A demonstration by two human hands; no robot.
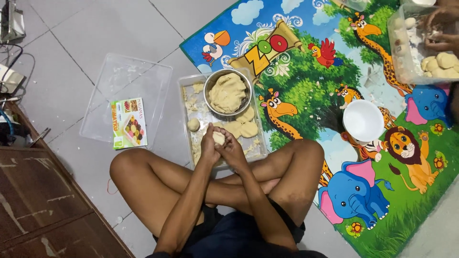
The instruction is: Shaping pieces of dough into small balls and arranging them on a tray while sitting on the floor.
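You have a small pale dough ball, smooth and roundish, cupped between your left hand and right hand, just above the clear tray's near edge.

My palms hide most of the dough ball (another person's hands are edge-cropped).
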